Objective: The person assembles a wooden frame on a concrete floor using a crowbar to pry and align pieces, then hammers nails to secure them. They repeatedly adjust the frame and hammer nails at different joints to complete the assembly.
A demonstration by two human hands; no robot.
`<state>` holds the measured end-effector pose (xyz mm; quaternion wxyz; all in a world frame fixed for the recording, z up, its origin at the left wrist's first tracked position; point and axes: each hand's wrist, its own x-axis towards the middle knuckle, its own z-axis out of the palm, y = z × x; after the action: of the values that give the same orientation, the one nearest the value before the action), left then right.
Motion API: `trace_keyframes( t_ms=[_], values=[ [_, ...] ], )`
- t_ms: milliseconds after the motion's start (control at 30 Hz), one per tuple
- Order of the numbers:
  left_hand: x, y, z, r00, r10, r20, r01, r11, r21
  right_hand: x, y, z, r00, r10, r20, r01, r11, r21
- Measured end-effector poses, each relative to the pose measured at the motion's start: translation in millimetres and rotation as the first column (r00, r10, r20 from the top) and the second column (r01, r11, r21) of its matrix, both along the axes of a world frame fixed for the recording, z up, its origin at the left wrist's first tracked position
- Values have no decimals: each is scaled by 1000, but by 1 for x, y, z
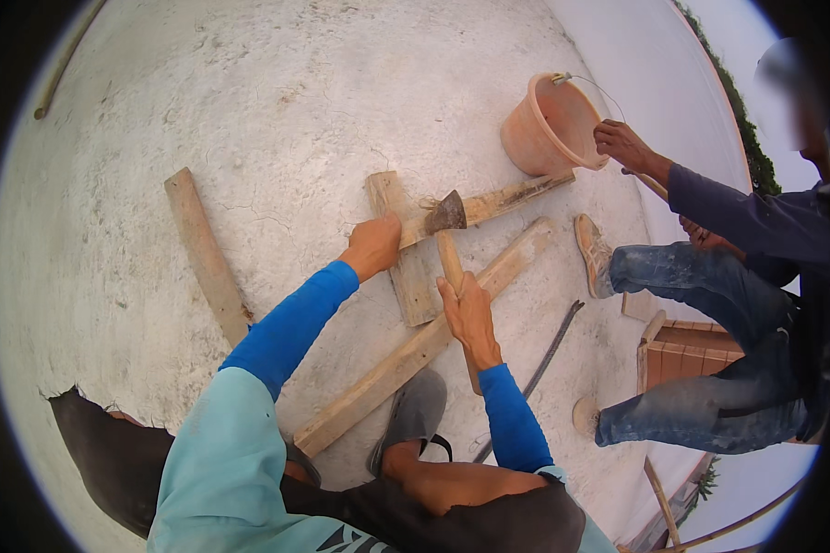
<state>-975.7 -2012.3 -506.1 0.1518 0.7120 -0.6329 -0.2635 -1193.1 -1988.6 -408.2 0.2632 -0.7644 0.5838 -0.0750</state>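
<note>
My left hand [375, 245] is closed around the near end of a wooden batten [516, 195], which slants away to the right. Under that end lies a short, wide board [413, 276], crossing beneath the batten. My right hand [471, 321] is wrapped around the wooden handle of a hatchet [448, 214]. The hatchet's dark, worn metal head rests at or just above the batten, to the right of my left hand; whether the edge is in the wood I cannot tell. A longer beam [378, 394] lies diagonally on the floor below the hatchet, passing close to my right hand.
An orange bucket [537, 134] stands tilted beyond the batten's far end; a co-worker's hand [622, 143] is at its wire handle. The co-worker's shoe [594, 255] is near the long beam. A dark metal bar [555, 343] and another plank [207, 253] lie on the floor.
</note>
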Motion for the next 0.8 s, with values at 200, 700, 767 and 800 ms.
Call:
trace_keyframes(
  t_ms=[200, 700, 767, 800],
  values=[
    [14, 13, 22, 989, -129, -75, 127, 991, -29, -24, 59, 30, 942, -190, 278, 167, 981, 103],
    [273, 223, 144, 925, -193, 327, 76, 938, 339, -66, 108, -5, 705, -494, 509, 259, 847, 464],
    [284, 255, 121, 914, -212, 347, 90, 938, 336, -65, 102, -8, 708, -504, 494, 253, 835, 489],
    [286, 264, 105, 906, -204, 372, 57, 927, 370, -65, 99, -8, 737, -469, 487, 240, 855, 460]
  ],
)
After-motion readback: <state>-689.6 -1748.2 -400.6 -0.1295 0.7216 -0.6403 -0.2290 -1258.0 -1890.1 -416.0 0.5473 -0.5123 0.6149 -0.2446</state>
